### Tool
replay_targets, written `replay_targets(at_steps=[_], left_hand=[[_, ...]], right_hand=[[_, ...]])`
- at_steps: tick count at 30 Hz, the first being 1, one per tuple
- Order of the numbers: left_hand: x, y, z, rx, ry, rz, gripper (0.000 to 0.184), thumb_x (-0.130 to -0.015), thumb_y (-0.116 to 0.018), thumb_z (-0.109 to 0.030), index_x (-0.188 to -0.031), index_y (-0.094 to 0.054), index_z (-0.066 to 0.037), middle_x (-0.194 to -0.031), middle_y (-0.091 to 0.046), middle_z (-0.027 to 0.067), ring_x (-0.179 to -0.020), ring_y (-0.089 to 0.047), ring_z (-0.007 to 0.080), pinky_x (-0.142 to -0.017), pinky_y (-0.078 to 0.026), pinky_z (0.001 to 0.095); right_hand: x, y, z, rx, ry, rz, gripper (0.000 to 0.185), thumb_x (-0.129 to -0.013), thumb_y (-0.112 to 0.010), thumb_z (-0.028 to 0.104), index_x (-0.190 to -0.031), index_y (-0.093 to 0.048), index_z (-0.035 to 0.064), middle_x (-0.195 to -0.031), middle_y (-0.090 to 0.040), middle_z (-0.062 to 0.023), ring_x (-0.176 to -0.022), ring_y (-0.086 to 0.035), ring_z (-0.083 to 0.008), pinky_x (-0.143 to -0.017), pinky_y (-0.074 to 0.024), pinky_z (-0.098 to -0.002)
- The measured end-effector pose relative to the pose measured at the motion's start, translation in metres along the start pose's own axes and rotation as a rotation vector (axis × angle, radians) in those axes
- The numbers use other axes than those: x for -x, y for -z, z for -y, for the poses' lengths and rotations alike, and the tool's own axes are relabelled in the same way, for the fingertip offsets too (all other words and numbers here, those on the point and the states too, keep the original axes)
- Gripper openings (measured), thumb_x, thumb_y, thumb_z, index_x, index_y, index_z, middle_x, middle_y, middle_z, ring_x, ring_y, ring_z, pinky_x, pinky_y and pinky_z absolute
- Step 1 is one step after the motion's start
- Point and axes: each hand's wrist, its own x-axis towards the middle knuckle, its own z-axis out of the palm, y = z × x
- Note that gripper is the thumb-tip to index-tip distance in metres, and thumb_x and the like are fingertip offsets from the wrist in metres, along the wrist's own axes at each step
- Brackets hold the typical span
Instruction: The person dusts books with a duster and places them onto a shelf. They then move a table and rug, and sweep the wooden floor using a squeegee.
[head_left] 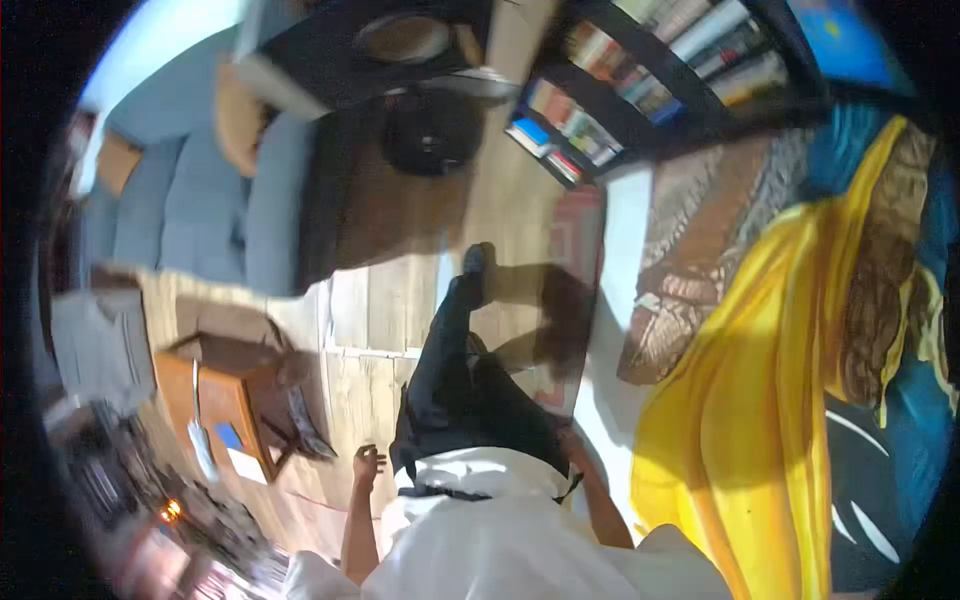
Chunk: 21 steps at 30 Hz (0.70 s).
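Here, careful footing is being demanded by the rug (574,238) at one o'clock; the left hand (368,466) is being held with fingers loosely spread; the right hand's (571,446) cannot be told.

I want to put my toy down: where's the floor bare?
Bare floorboards show between the grey sofa and the black trousers, and between the orange tabletop and left hand. The bookshelf is crowded with books; things lie on the tabletop.

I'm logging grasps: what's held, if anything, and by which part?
The left hand holds nothing visible; whether the right hand, beside the black trousers, holds anything cannot be told.
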Motion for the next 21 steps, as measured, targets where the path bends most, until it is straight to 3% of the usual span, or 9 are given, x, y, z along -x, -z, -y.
replay_targets(at_steps=[3, 4, 5, 9, 10, 14, 16, 21], left_hand=[[0.045, -0.004, 0.138, 0.362, 0.075, -0.079, 0.034, -0.097, -0.053, -0.025, -0.125, -0.050, -0.006, -0.089, -0.070, 0.0157, -0.072, -0.068, 0.0217, -0.054, -0.052, 0.0322], [0.045, -0.017, 0.213, 0.589, -0.054, -0.071, 0.036, -0.095, -0.056, -0.028, -0.119, -0.051, -0.003, -0.087, -0.069, 0.0152, -0.070, -0.067, 0.0210, -0.054, -0.051, 0.0312], [0.082, -0.033, 0.204, 0.223, -0.040, -0.191, 0.040, -0.093, -0.059, -0.030, -0.115, -0.053, 0.001, -0.086, -0.069, 0.0149, -0.068, -0.066, 0.0194, -0.054, -0.050, 0.0299], [0.094, -0.109, 0.279, 0.444, 0.105, -0.149, 0.052, -0.086, -0.065, -0.033, -0.118, -0.059, 0.008, -0.102, -0.068, 0.0199, -0.088, -0.065, 0.0248, -0.075, -0.053, 0.0368], [0.115, -0.126, 0.277, 0.518, 0.186, -0.285, 0.050, -0.086, -0.064, -0.034, -0.115, -0.063, 0.007, -0.106, -0.067, 0.0215, -0.096, -0.064, 0.0280, -0.084, -0.051, 0.0398], [0.138, -0.161, 0.275, 0.809, 0.217, -0.346, 0.050, -0.086, -0.065, -0.034, -0.116, -0.063, 0.006, -0.110, -0.067, 0.0214, -0.101, -0.062, 0.0270, -0.087, -0.050, 0.0380], [0.154, -0.155, 0.270, 0.649, 0.131, -0.354, 0.052, -0.085, -0.064, -0.035, -0.119, -0.062, 0.004, -0.115, -0.065, 0.0206, -0.104, -0.061, 0.0255, -0.089, -0.048, 0.0369], [0.089, -0.201, 0.327, 0.768, 0.152, -0.467, 0.046, -0.086, -0.059, -0.035, -0.112, -0.065, 0.003, -0.107, -0.067, 0.0191, -0.100, -0.063, 0.0248, -0.089, -0.048, 0.0364]], right_hand=[[-0.008, 0.010, 0.004, 0.071, 0.066, 0.013, 0.029, -0.095, -0.051, 0.027, -0.106, -0.062, 0.0020, -0.093, -0.065, -0.0130, -0.078, -0.062, -0.0257, -0.071, -0.0470, -0.0404], [-0.007, 0.013, 0.001, 0.108, 0.081, 0.030, 0.029, -0.095, -0.051, 0.026, -0.105, -0.062, 0.0020, -0.091, -0.064, -0.0127, -0.077, -0.062, -0.0252, -0.070, -0.0469, -0.0397], [-0.011, 0.019, 0.002, 0.142, 0.106, 0.047, 0.028, -0.095, -0.051, 0.026, -0.105, -0.062, 0.0020, -0.090, -0.064, -0.0125, -0.075, -0.062, -0.0246, -0.068, -0.0468, -0.0391], [-0.025, 0.053, 0.040, 0.272, 0.158, 0.060, 0.026, -0.094, -0.051, 0.024, -0.103, -0.062, 0.0022, -0.086, -0.064, -0.0115, -0.070, -0.060, -0.0223, -0.062, -0.0464, -0.0366], [-0.025, 0.060, 0.055, 0.302, 0.171, 0.064, 0.025, -0.094, -0.051, 0.023, -0.103, -0.062, 0.0022, -0.085, -0.063, -0.0113, -0.069, -0.060, -0.0218, -0.061, -0.0463, -0.0360], [-0.037, 0.074, 0.130, 0.380, 0.221, 0.053, 0.023, -0.094, -0.051, 0.021, -0.101, -0.063, 0.0024, -0.080, -0.063, -0.0103, -0.063, -0.059, -0.0195, -0.054, -0.0460, -0.0335], [-0.040, 0.065, 0.179, 0.395, 0.248, 0.044, 0.022, -0.093, -0.051, 0.020, -0.100, -0.063, 0.0024, -0.078, -0.062, -0.0099, -0.061, -0.058, -0.0183, -0.051, -0.0458, -0.0322], [-0.062, 0.004, 0.316, 0.538, 0.323, 0.023, 0.020, -0.093, -0.051, 0.018, -0.098, -0.062, 0.0027, -0.073, -0.062, -0.0086, -0.055, -0.057, -0.0156, -0.045, -0.0453, -0.0295]])
